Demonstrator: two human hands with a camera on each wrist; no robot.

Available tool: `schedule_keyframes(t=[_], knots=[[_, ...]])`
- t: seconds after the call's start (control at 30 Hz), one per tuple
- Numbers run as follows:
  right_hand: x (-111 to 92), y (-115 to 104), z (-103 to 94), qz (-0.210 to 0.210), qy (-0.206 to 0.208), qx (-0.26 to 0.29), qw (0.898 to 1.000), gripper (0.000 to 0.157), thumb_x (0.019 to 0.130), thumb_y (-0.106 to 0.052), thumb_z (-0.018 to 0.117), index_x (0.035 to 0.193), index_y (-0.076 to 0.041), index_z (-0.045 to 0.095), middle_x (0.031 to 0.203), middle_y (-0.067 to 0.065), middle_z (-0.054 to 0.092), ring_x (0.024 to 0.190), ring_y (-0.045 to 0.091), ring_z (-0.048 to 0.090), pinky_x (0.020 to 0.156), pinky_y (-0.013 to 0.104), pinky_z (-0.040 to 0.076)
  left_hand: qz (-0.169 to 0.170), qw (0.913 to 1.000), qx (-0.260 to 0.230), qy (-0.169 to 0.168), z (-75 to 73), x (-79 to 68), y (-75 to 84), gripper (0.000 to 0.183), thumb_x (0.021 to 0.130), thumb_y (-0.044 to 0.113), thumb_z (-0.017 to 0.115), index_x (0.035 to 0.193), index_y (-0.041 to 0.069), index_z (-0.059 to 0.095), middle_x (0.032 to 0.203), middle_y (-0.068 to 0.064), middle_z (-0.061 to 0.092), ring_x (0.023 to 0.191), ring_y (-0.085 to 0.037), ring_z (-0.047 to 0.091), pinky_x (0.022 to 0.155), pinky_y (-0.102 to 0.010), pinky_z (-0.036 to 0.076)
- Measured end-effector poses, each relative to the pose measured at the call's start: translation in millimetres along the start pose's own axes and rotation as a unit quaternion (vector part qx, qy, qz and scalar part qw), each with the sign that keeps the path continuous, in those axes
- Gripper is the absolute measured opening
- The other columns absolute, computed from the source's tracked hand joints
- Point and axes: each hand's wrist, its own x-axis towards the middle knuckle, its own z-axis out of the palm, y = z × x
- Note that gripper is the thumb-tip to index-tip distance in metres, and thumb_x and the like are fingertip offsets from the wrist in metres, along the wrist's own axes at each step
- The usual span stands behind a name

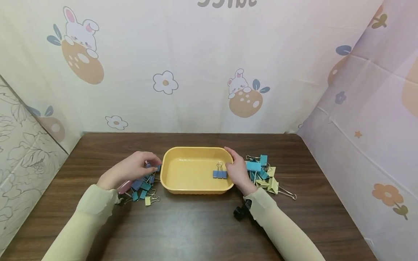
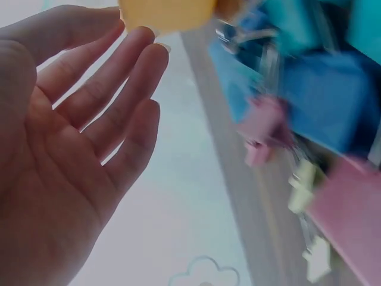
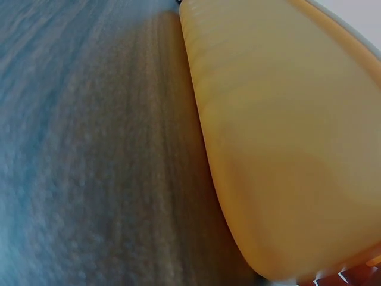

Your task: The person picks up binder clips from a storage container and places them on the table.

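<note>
A yellow plastic tray (image 1: 187, 174) sits mid-table, and a blue binder clip (image 1: 220, 174) lies inside it near the right wall. My right hand (image 1: 240, 172) grips the tray's right side, thumb over the rim. Its wrist view is filled by the tray's outer wall (image 3: 286, 131), with no fingers plainly visible. Over a heap of binder clips (image 1: 143, 185) left of the tray hovers my left hand (image 1: 132, 168). In the left wrist view its fingers (image 2: 98, 98) are loosely extended and hold nothing. Blue, teal, pink and pale yellow clips show beside them, blurred.
Right of the tray, beside my right hand, lies a second heap of teal and pale yellow binder clips (image 1: 261, 174). One large clip's wire handles (image 1: 287, 193) stick out to the right. A patterned cloth (image 1: 196, 105) hangs behind the wooden table (image 1: 183, 228).
</note>
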Motion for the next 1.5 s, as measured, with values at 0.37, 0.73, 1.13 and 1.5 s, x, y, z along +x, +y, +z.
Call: schedule_keyframes(t=[0.37, 0.73, 1.13, 1.5], knots=[[0, 0, 1.9, 0.001, -0.002, -0.004, 1.0, 0.065, 0.092, 0.008, 0.046, 0.15, -0.02, 0.043, 0.148, 0.007, 0.047, 0.128, 0.025, 0.051, 0.104, 0.045, 0.043, 0.058, 0.9969, 0.047, 0.026, -10.1, 32.4, 37.0, 0.018, 0.094, 0.011, 0.066, 0.111, 0.008, 0.071, 0.102, -0.001, 0.071, 0.092, -0.014, 0.065, 0.083, -0.039, 0.054], [1, 1, -0.2, -0.002, 0.004, -0.007, 1.0, 0.065, 0.092, 0.007, 0.046, 0.15, -0.022, 0.044, 0.147, 0.006, 0.048, 0.126, 0.024, 0.052, 0.098, 0.044, 0.047, 0.126, 0.9911, 0.043, 0.006, -8.1, 92.4, 95.9, 0.018, 0.098, 0.017, 0.062, 0.113, 0.014, 0.072, 0.107, 0.004, 0.07, 0.099, -0.012, 0.062, 0.088, -0.036, 0.05], [-1, -1, 2.6, 0.006, -0.004, -0.008, 1.0, 0.062, 0.093, 0.006, 0.047, 0.149, -0.02, 0.045, 0.146, 0.008, 0.048, 0.119, 0.026, 0.053, 0.1, 0.044, 0.046, 0.147, 0.9886, -0.005, -0.032, 44.7, 132.7, 85.8, 0.015, 0.096, 0.013, 0.066, 0.11, 0.011, 0.072, 0.1, 0.002, 0.07, 0.09, -0.009, 0.062, 0.084, -0.033, 0.052], [1, 0, 0.3, -0.006, 0.003, -0.015, 1.0, 0.063, 0.091, 0.007, 0.047, 0.149, -0.02, 0.046, 0.147, 0.008, 0.048, 0.122, 0.027, 0.052, 0.1, 0.045, 0.046, 0.102, 0.99, 0.0, -0.098, 79.2, 148.1, 75.0, 0.026, 0.086, 0.015, 0.076, 0.11, 0.008, 0.071, 0.107, -0.001, 0.068, 0.092, -0.015, 0.062, 0.08, -0.027, 0.051]])
